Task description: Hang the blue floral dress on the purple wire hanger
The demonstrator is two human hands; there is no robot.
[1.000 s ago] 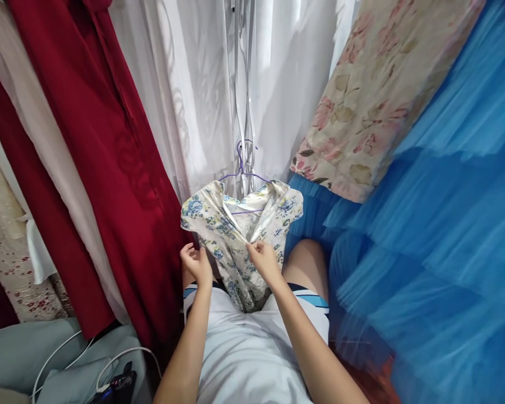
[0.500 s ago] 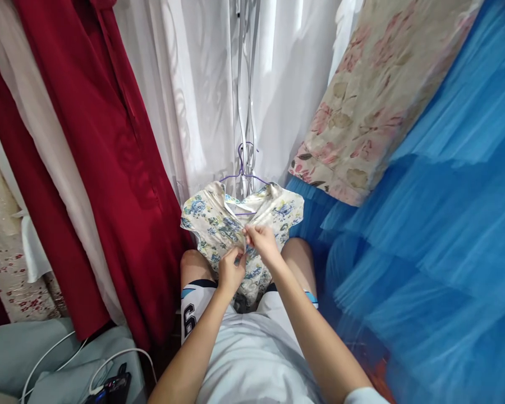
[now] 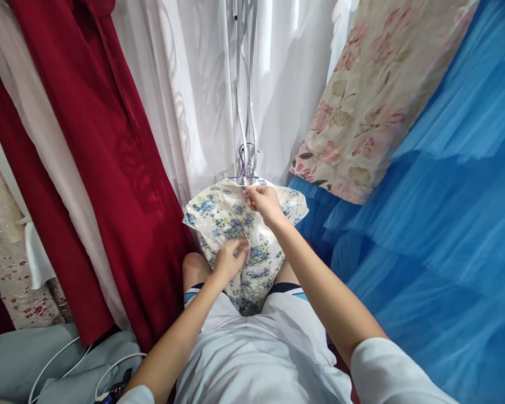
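A small white dress with blue flowers (image 3: 219, 216) hangs on a purple hanger (image 3: 243, 165) in front of my knees. My right hand (image 3: 264, 203) is closed in a pinch on the dress at its neck, just under the hanger's hook. Lower down, my left hand (image 3: 229, 259) is closed on the front of the dress near its middle. The dress now looks shut down the front, and its lower part drops between my legs.
Red garments (image 3: 109, 140) and white ones (image 3: 193, 84) hang at the left and behind. A floral cloth (image 3: 374, 95) and blue tulle (image 3: 441, 196) fill the right. White cables and a dark device (image 3: 113, 387) lie on grey cloth at the lower left.
The dress front was open; both hands came together on it and it is now shut. My right hand rose to the neck, and my left hand moved in to the middle.
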